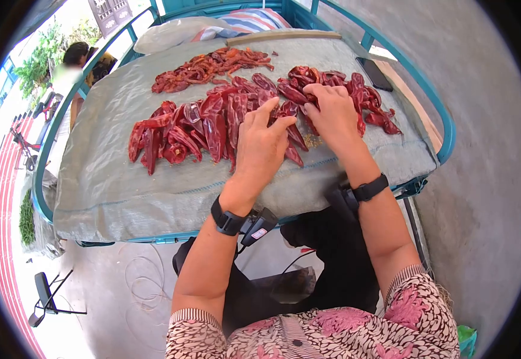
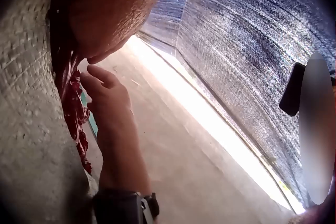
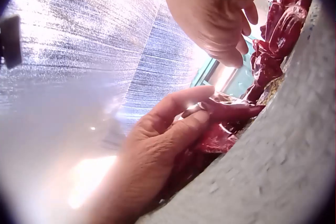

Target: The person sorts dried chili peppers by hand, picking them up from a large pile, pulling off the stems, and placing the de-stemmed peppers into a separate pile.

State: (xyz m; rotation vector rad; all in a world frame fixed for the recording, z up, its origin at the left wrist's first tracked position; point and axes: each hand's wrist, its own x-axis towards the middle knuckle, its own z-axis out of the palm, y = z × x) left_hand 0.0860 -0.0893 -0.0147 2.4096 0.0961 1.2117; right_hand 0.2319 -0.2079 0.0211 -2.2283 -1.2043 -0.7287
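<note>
Before you a grey sheet (image 1: 122, 197), across its middle glossy, wrinkled, deep-red peppers (image 1: 214, 128), long axes mostly near-to-far, many tips pointing near, your right hand (image 1: 335, 113) at the right, grip unclear, your left hand (image 1: 260, 146) pinching one.

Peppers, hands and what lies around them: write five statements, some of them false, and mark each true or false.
1. The left hand pinches a red pepper between thumb and forefinger. True.
2. The phone lies at the left edge of the sheet. False: the dark phone lies near the right edge of the sheet.
3. A black band circles each wrist. True.
4. The right hand grips the blue rail. False: the right hand is over the peppers.
5. The black folding chair is on the floor. True.
</note>
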